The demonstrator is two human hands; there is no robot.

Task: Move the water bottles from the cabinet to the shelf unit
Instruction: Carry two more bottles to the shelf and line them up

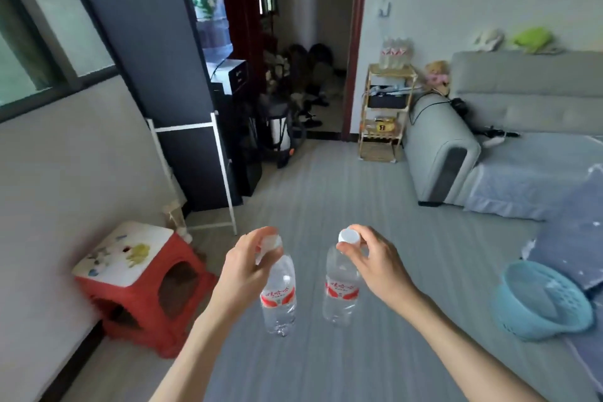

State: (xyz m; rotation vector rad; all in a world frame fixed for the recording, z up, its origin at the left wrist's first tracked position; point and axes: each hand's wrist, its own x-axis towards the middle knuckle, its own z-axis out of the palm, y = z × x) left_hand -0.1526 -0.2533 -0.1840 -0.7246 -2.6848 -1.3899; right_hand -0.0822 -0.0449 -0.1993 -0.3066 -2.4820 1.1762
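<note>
My left hand (pixel 244 268) grips a clear water bottle (pixel 279 297) by its neck, and the bottle hangs upright with a red-and-white label. My right hand (pixel 375 261) holds a second clear water bottle (pixel 341 290) just below its white cap, hanging the same way. Both bottles are above the grey striped floor. Far ahead, beside the doorway, stands a gold wire shelf unit (pixel 385 114) with several water bottles (pixel 395 54) on its top tier. The cabinet is not in view.
A red stool (pixel 140 284) with a white top stands at the left wall. A dark tall panel (pixel 146 52) and a water dispenser (pixel 225 81) line the left side. A grey sofa (pixel 489 127) and a light-blue basket (pixel 538 300) are at the right.
</note>
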